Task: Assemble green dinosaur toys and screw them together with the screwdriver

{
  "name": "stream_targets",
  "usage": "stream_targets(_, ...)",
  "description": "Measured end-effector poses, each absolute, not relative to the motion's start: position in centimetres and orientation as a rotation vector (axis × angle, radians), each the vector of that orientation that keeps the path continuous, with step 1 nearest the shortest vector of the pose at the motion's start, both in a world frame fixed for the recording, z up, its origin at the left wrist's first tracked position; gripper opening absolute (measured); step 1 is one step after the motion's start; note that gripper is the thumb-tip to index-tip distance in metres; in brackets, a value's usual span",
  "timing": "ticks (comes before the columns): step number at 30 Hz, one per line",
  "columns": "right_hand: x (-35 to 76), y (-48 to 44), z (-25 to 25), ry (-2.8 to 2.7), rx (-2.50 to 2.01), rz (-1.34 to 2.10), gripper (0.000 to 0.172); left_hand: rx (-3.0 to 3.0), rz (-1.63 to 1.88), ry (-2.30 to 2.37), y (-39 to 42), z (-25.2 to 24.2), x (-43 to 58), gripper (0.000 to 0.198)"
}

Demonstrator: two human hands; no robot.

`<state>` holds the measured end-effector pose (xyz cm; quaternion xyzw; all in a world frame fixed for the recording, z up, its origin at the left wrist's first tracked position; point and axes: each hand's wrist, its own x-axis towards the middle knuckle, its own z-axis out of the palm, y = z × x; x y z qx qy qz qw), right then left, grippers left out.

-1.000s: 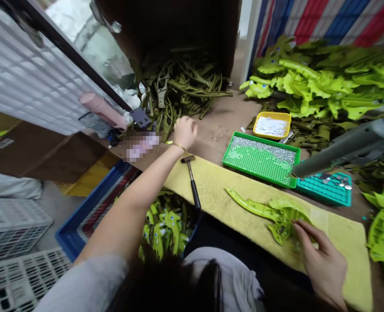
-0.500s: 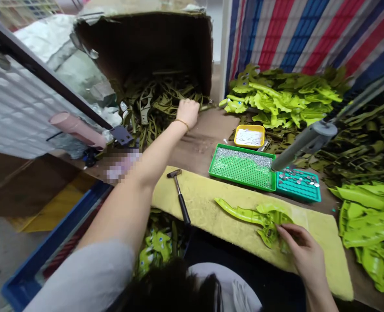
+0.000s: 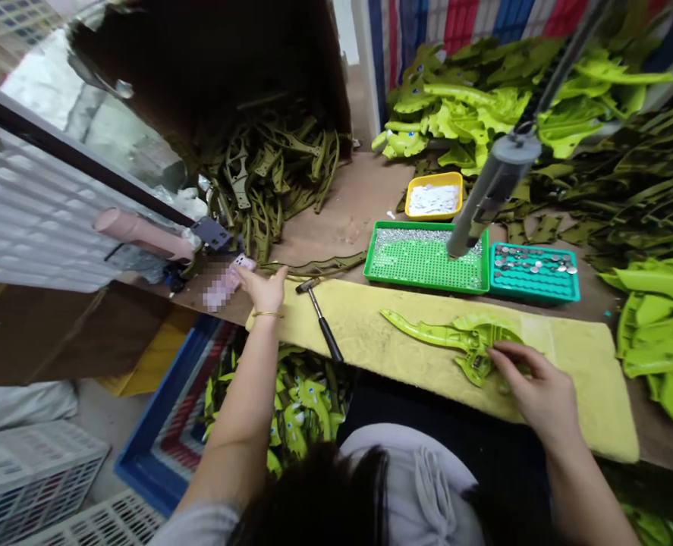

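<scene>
My left hand [image 3: 265, 292] is over the near left of the table, fingers spread apart, beside a pink patterned phone-like item [image 3: 228, 284]. Just behind it lies a long olive-green plastic strip [image 3: 330, 265] with cut-outs, its left end close to my fingers. With thumb and fingers together, my right hand [image 3: 533, 379] grips the right side of a lime-green plastic shell [image 3: 467, 341], which rests hollow side up on the yellow mat [image 3: 393, 356]. A hammer [image 3: 320, 322] with a black handle lies on the mat between my hands.
A green tray [image 3: 421, 265] of small metal bits, a teal tray [image 3: 535, 280] of metal discs and a yellow dish [image 3: 434, 201] stand beyond the mat. A grey hanging tool [image 3: 492, 189] dangles above. Olive strips [image 3: 279, 163] spill from a carton; lime-green parts [image 3: 666, 334] pile up right.
My left hand has come back from the carton pile towards the near left. A long olive strip now lies behind the mat. My right hand stays on the lime-green shell.
</scene>
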<state>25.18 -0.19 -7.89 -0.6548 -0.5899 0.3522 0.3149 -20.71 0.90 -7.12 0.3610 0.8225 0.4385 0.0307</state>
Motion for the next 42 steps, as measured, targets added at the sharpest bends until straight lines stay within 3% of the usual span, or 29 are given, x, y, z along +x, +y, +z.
stream_targets(3,25.0,-0.1,-8.1,-1.626,-1.673,0.82,0.036,1.566,0.802,2.681,3.2,-7.1,-19.1,0.08)
stream_targets(6,24.8,-0.4,-8.0,-1.622,-1.651,0.832,0.029,1.974,0.178,2.255,5.8,-6.5,-17.3,0.055)
stream_targets(8,24.8,-0.5,-7.8,-1.571,-1.632,0.896,0.024,2.033,0.013,2.139,6.5,-5.3,-16.6,0.04)
stream_targets(14,25.3,0.6,-8.1,-1.35,-1.476,1.185,0.023,2.417,0.131,2.335,3.6,-0.9,-12.7,0.042)
stream_targets(17,25.3,1.0,-8.1,-1.366,-1.488,1.171,0.024,2.673,0.234,1.72,1.9,-2.4,-6.7,0.043)
stream_targets(20,24.9,1.0,-7.9,-1.439,-1.51,1.075,0.019,2.721,0.295,1.428,1.8,-5.8,-1.1,0.048)
stream_targets(25,24.7,0.4,-7.5,-1.604,-1.521,0.838,0.014,2.607,0.325,1.379,1.6,-9.1,1.4,0.044)
stream_targets(42,25.6,0.3,-8.5,-1.599,-1.429,1.019,0.013,2.553,0.326,1.33,1.3,-9.1,1.0,0.044)
